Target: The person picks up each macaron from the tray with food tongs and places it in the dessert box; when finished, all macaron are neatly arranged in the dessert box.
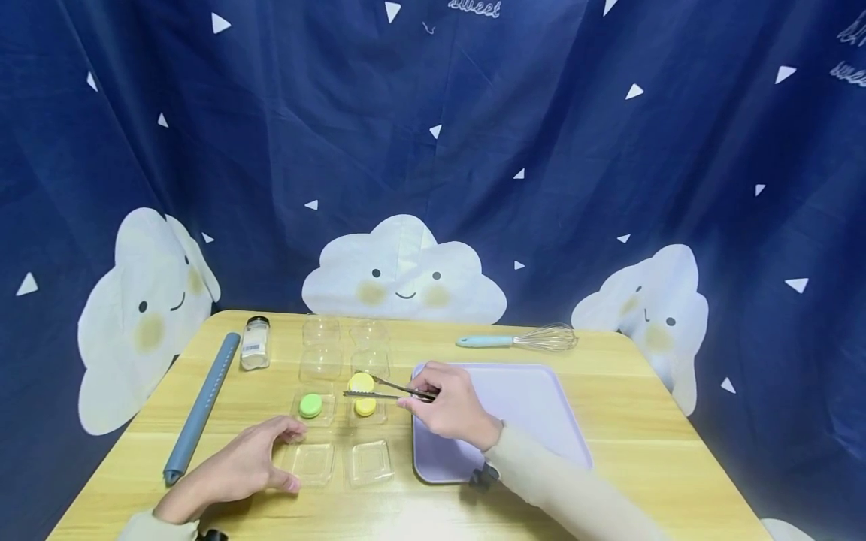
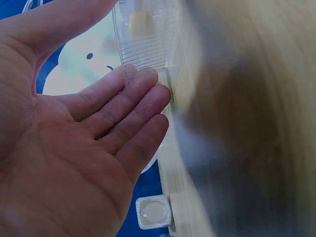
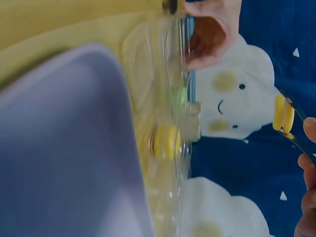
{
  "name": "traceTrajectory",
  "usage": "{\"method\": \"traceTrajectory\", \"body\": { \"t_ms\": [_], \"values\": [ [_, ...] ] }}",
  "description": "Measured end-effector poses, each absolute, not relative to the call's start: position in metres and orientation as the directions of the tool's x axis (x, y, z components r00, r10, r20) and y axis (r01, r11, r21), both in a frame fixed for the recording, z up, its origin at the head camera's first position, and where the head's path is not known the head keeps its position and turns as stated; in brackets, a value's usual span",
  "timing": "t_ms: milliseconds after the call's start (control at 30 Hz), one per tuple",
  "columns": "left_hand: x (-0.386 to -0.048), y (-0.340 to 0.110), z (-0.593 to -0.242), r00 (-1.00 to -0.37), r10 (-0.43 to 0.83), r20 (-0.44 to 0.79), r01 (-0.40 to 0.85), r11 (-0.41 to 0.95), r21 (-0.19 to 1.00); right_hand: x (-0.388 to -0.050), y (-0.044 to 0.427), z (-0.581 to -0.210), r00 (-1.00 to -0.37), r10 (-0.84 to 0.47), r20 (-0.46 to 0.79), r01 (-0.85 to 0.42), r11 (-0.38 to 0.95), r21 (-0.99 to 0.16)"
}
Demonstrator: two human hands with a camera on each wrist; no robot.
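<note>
One macaron (image 1: 361, 382) in tongs (image 1: 402, 388); right grip (image 1: 452, 402) holds tongs, left grip (image 1: 246, 460) wide. Squeeze lightly, likely crushable; clear other macaron (image 1: 365, 409).

Head view bright, glare on near tabletop (image 1: 422, 520); left wrist view dimmer, shadowed.

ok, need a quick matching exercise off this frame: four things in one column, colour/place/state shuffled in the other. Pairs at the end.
Things:
1. tongs
2. green macaron
3. tray
4. whisk

Matches:
A. pale purple, flat on the table
B. beyond the tray, near the table's far edge
C. in a clear plastic box
D. gripped by the right hand

Pairs: 1-D, 2-C, 3-A, 4-B
</note>
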State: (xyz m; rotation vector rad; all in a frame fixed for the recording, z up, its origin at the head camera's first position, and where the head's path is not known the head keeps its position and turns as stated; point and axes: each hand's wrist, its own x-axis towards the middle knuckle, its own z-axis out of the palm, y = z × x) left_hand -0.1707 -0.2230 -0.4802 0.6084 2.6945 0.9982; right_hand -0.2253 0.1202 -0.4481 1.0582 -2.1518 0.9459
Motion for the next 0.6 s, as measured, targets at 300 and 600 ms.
{"method": "traceTrajectory", "body": {
  "t_ms": [300, 600],
  "values": [
    [-0.171, -0.224, -0.48, -0.89, 0.454, -0.044, 0.314, 0.679, 0.663, -0.218, 0.1, -0.45, -0.482, -0.524, 0.702, -0.86, 0.436, -0.266],
    [-0.169, -0.223, -0.479, -0.893, 0.45, -0.033, 0.32, 0.684, 0.656, -0.211, 0.081, -0.455, -0.456, -0.598, 0.659, -0.884, 0.391, -0.256]
  ]
}}
